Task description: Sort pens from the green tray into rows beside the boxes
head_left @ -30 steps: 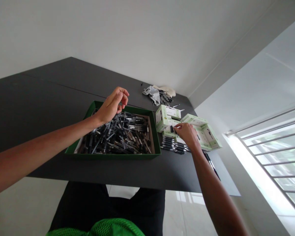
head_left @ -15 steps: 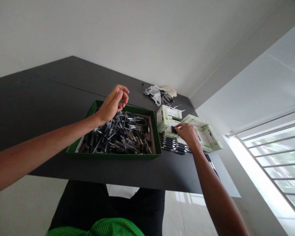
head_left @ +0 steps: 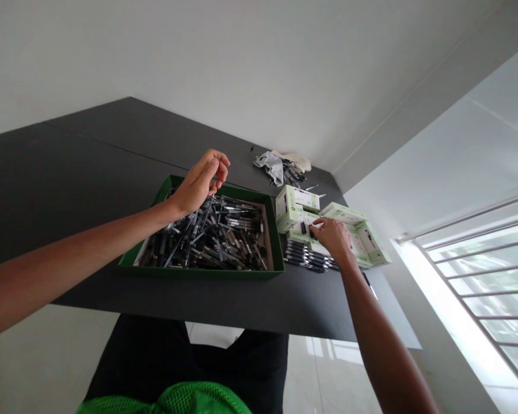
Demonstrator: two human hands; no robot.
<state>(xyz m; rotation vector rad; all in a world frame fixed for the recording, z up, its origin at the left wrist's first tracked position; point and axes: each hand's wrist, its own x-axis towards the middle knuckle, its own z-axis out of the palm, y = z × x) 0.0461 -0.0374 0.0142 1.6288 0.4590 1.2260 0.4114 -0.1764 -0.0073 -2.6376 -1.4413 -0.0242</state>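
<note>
My left hand [head_left: 204, 178] is raised over the back of a green tray [head_left: 278, 260] heaped with loose black and clear pens [head_left: 216, 238]. Its fingers are curled in, and whatever may be between them is hidden. My right hand [head_left: 331, 234] is pinched on a pen [head_left: 312, 230], of which only a dark end shows past the fingertips. It is over the pale green and white cartons, close to an upright carton [head_left: 286, 208]. Another short dark piece [head_left: 303, 227] shows just left of those fingertips. Stacked pens [head_left: 300, 253] lie in front of the cartons.
An open green-white carton [head_left: 371, 241] stands at the right. Behind the cartons, a grey cloth [head_left: 271, 167] and a cream cloth [head_left: 300, 160] lie by more pens [head_left: 292, 173]. A single pen [head_left: 369, 284] lies near the table's right side. The dark table [head_left: 224, 299] meets a wall behind.
My right hand has shifted slightly to the right over the carton, so a gap shows between its fingertips and the dark piece. My left hand stays nearly still. The view has shifted a little.
</note>
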